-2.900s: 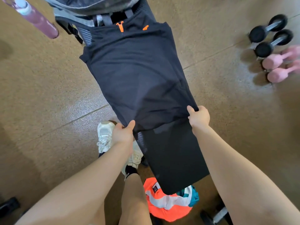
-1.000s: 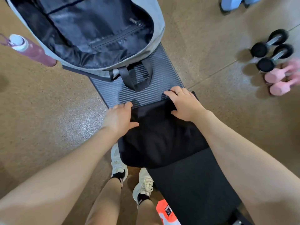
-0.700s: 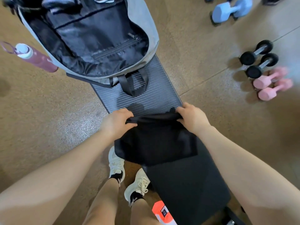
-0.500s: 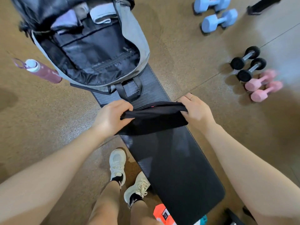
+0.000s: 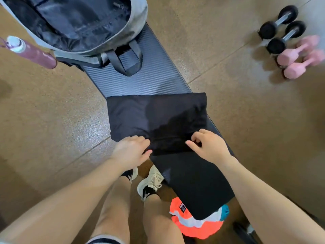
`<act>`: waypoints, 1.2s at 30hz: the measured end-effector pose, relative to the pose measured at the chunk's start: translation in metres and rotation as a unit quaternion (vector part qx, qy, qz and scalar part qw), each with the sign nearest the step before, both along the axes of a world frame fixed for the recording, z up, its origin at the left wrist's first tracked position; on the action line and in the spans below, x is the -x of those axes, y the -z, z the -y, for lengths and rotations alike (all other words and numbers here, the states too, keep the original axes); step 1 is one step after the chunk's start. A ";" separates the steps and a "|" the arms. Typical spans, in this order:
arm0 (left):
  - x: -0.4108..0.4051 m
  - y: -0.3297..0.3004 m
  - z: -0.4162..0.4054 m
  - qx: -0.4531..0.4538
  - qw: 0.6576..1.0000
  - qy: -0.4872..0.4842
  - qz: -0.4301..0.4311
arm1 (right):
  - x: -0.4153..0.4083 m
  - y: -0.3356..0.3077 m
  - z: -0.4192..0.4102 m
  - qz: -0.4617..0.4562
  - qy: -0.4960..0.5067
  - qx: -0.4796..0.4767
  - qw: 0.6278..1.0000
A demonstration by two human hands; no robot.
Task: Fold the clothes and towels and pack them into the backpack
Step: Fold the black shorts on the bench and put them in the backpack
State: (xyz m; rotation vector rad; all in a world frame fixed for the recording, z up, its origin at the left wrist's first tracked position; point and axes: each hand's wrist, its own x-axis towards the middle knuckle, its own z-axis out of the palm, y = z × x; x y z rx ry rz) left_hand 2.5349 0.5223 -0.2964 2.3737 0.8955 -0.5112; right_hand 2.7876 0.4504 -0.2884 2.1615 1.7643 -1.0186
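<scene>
bright, even light; blurred, warped edges

A black bench [image 5: 197, 182] carries a folded black garment [image 5: 154, 117] mid-length and, seemingly, the open backpack [image 5: 84, 23] at its far end.

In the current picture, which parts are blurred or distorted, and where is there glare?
Head view: the pink dumbbells at the right edge are smeared by motion blur; the black dumbbells beside them are a little sharper. The wide lens stretches both forearms at the bottom corners. A pale sheen lies on the floor left of the folded black garment, which stays sharp but shows little detail.
</scene>
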 end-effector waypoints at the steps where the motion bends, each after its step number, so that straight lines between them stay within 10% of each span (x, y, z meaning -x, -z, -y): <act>1: -0.004 0.005 0.004 -0.048 0.998 -0.006 0.047 | -0.001 0.002 0.001 0.001 0.087 -0.067 0.994; 8: -0.048 0.040 -0.007 -0.106 0.994 -0.033 -0.021 | 0.009 0.039 -0.026 -0.154 0.597 -0.010 0.787; 11: -0.058 0.051 -0.008 -0.097 0.992 -0.027 -0.075 | 0.019 0.053 -0.029 -0.064 0.569 0.023 0.819; 15: -0.069 0.058 -0.007 -0.100 0.992 -0.021 -0.079 | 0.010 0.044 -0.029 -0.178 0.586 -0.034 0.790; 19: -0.115 0.057 -0.008 -0.072 0.996 0.008 -0.060 | -0.026 0.016 -0.020 -0.077 0.495 -0.099 0.860; 25: -0.164 0.035 -0.038 0.051 0.989 0.093 0.100 | -0.011 -0.032 -0.032 -0.141 0.431 -0.158 0.877; 32: -0.056 0.012 -0.081 0.181 0.908 -0.355 0.127 | 0.093 -0.025 -0.060 -0.078 0.258 -0.029 0.963; 36: -0.037 0.009 -0.094 0.212 0.865 -0.431 0.143 | 0.108 -0.005 -0.066 -0.155 0.214 0.029 0.964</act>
